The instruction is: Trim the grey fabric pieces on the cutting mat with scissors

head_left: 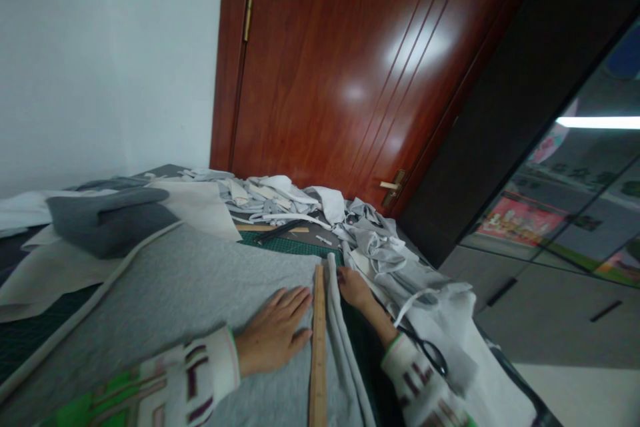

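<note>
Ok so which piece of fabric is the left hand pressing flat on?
The big light grey fabric spread across the table, beside the wooden ruler. The left hand rests on it, unlike the folded dark grey piece farther back or the pale scraps.

Grey fabric (190, 293), tan wooden ruler (319, 347), green gridded cutting mat (290, 245), reddish-brown door (350, 67)
</note>
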The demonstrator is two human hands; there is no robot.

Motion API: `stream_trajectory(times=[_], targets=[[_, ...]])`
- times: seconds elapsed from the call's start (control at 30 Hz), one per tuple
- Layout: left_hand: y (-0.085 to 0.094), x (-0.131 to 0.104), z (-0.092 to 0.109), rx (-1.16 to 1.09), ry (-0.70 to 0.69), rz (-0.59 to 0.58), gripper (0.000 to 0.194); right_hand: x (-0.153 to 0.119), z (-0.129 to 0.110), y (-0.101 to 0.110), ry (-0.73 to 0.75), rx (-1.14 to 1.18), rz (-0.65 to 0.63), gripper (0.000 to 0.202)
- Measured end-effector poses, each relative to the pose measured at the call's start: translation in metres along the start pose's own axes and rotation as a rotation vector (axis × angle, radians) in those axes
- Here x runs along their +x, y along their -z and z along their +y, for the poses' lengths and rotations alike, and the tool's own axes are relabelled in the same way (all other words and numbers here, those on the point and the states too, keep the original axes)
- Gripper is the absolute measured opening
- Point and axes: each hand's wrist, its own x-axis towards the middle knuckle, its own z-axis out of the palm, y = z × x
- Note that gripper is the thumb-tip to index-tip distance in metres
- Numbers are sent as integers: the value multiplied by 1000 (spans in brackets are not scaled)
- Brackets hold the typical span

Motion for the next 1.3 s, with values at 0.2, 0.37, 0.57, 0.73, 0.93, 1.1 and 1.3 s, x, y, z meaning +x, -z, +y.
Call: stream_trajectory(times=[0.2, 0.37, 0.57, 0.73, 0.93, 1.1, 1.3], targets=[[-8, 0, -6, -16, -10, -10, 59, 54, 53, 64, -243, 35, 205, 25], [-11, 0, -9, -29, -14, -4, 59, 64, 88, 115, -369, 63, 246, 29], [-11, 0, -7, -39, -20, 1, 59, 1, 57, 87, -109, 147, -7, 20], [-5, 2, -3, -28, -5, -49, 59, -65, -4, 17, 120, 160, -177, 30], [2, 0, 3, -28, 7, -10, 55, -77, -26, -10, 10, -155, -92, 30], [11, 2, 10, -6, 58, -96, 57, -73, -7, -4, -109, -172, -68, 31], [21, 19, 17, -10, 65, -281, 66, -70, 8, -3, -148, -144, -53, 25]])
